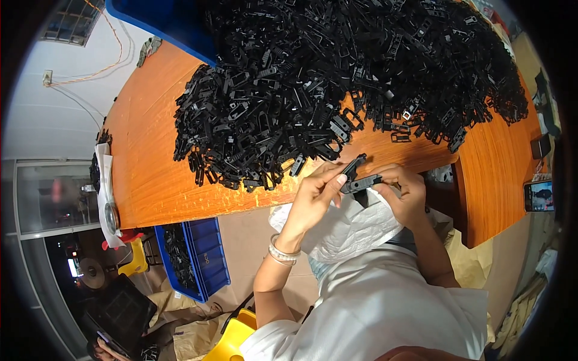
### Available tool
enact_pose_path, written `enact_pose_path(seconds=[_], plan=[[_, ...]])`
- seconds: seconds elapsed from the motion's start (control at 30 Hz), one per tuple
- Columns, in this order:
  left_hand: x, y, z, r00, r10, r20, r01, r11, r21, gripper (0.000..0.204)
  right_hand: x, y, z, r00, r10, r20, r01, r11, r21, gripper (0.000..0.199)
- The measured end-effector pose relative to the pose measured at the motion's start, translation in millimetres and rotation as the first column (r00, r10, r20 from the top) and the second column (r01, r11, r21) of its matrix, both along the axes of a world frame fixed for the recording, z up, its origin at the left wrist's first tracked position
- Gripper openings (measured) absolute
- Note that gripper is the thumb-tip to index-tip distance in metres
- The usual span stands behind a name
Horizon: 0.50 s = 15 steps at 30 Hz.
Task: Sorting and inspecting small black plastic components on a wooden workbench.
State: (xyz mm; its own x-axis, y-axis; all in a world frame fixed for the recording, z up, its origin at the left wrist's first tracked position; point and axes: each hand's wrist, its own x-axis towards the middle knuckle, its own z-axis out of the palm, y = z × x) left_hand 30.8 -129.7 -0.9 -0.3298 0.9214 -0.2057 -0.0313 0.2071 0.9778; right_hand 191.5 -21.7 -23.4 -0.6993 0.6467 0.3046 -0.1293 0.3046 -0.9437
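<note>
My left hand pinches a slim black plastic part between thumb and fingers. My right hand grips the end of a second, flatter black plastic part. The two parts meet or overlap near my left thumb; whether they are joined I cannot tell. Both hands are just off the table's near edge, above a white plastic bag spread over my lap. A large heap of similar black plastic parts lies on the table beyond my hands.
The orange-brown wooden table curves around me. A blue bin rests at the heap's far left. Below on the left stands a blue crate of black parts, near a yellow chair. A phone leans at the right edge.
</note>
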Motion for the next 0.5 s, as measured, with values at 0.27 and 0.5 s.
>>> enact_pose_path(seconds=[0.27, 0.5], plan=[[15.0, -2.4, 19.9, 0.958, -0.143, -0.247, 0.119, 0.987, -0.110, 0.044, 1.0, -1.6, 7.8, 0.994, -0.066, 0.087, 0.070, 0.997, -0.043, 0.023], [14.7, -8.3, 10.2, 0.823, -0.125, -0.555, 0.162, 0.987, 0.019, 0.037, -2.8, 3.1, 3.5, 0.993, 0.099, 0.067, -0.096, 0.994, -0.041, 0.030]])
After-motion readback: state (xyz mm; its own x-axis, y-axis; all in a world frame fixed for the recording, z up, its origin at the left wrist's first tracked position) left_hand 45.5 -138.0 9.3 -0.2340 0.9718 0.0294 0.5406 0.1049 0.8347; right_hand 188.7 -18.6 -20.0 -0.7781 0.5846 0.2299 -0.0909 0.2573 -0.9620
